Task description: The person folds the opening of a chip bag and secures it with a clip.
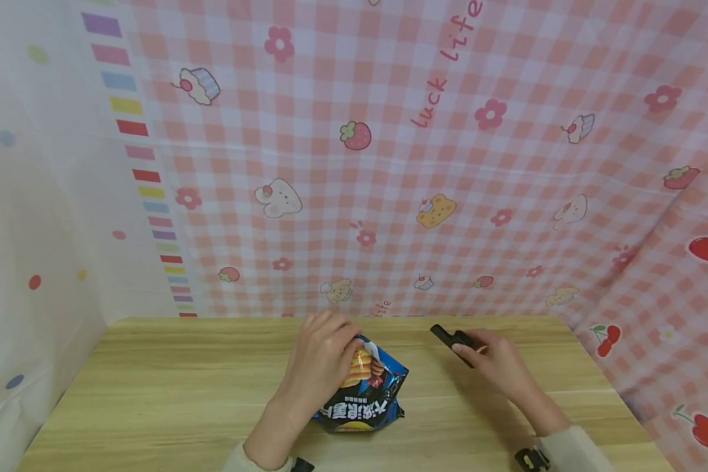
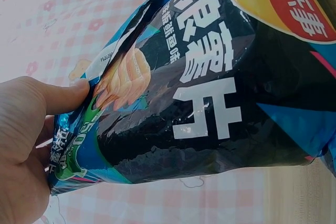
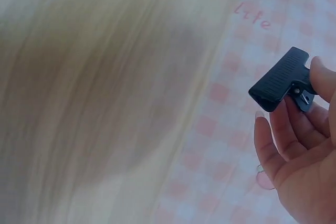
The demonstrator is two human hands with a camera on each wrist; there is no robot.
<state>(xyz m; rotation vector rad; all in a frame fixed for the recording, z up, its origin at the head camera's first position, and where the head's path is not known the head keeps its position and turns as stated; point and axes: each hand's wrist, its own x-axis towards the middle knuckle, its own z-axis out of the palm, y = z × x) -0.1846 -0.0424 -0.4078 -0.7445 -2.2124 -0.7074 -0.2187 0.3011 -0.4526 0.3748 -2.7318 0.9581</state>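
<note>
While the left hand (image 1: 321,360) pinches the crinkly, glossy chip bag (image 1: 362,393) on the wooden table (image 1: 153,387), the right hand (image 1: 495,364) grips a ridged black plastic clip (image 1: 451,341).

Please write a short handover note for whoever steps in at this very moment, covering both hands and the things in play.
Left hand: grips the top of the chip bag, which lies on the wooden table.
Right hand: pinches a black clip just above the table, right of the bag and apart from it.
Done: bag top gathered in the left hand, clip picked up.
Left: the clip is not yet on the bag.
</note>
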